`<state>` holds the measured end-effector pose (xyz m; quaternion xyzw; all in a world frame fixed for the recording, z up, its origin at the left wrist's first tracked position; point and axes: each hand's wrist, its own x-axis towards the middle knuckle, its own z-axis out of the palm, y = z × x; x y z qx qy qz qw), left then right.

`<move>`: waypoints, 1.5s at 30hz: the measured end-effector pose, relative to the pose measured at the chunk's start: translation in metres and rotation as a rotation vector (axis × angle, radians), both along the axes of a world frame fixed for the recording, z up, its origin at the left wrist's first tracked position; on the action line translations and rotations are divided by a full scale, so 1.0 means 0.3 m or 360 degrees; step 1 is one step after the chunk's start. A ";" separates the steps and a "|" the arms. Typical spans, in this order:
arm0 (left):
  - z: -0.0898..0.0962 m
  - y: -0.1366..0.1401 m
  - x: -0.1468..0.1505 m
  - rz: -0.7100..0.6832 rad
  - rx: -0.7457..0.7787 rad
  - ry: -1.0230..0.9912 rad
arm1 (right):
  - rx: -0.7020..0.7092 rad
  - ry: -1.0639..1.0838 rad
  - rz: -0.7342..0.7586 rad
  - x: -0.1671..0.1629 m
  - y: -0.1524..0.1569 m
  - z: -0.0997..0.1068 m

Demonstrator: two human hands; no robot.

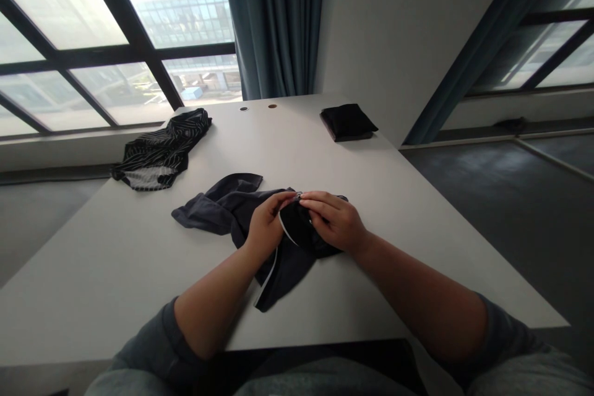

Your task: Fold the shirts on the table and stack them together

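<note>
A dark grey-blue garment (pixel 220 205) with white edging lies crumpled on the white table, its near part bunched between my hands. My left hand (pixel 268 223) is closed on the garment, thumb and fingertips pinching its upper edge. Close beside it, my right hand (pixel 338 219) also pinches that edge, fingertips almost touching those of the left. A small pale bit, perhaps a cord or metal piece, shows between the fingertips, too small to name. Black cloth of the same garment hangs below both hands, and one white-edged corner points towards me.
At the table's (pixel 139 272) far left edge lies a crumpled black patterned garment (pixel 162 150), partly over the side. A folded black cloth stack (pixel 349 122) sits at the far right. Two round holes are near the back edge. Behind stand a blue curtain (pixel 273 25) and windows.
</note>
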<state>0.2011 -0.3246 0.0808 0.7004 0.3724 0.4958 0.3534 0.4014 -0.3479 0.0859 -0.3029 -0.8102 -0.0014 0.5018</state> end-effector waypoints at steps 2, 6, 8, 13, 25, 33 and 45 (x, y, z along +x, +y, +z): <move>-0.004 0.008 0.006 -0.0019 -0.0137 -0.0063 | -0.0009 0.0009 0.0043 0.001 0.004 -0.004; -0.009 0.024 0.006 -0.0084 -0.0289 -0.0094 | -0.0029 0.0021 0.0111 0.005 0.008 -0.006; -0.010 0.033 0.002 -0.0135 -0.0338 -0.0129 | -0.0054 0.0014 0.0137 0.010 0.010 -0.003; -0.014 0.050 -0.004 -0.0322 -0.0570 -0.0261 | -0.0085 -0.0022 0.0240 0.023 0.014 0.002; -0.032 0.051 -0.006 -0.0064 -0.0413 -0.0070 | -0.0088 -0.0095 0.0176 0.015 0.030 -0.029; -0.027 0.049 -0.013 -0.0065 0.0001 0.0104 | -0.0170 0.0024 0.0106 0.024 0.054 -0.044; -0.033 0.035 -0.026 -0.0009 0.0482 0.0504 | -0.0279 -0.0002 0.0072 0.029 0.054 -0.053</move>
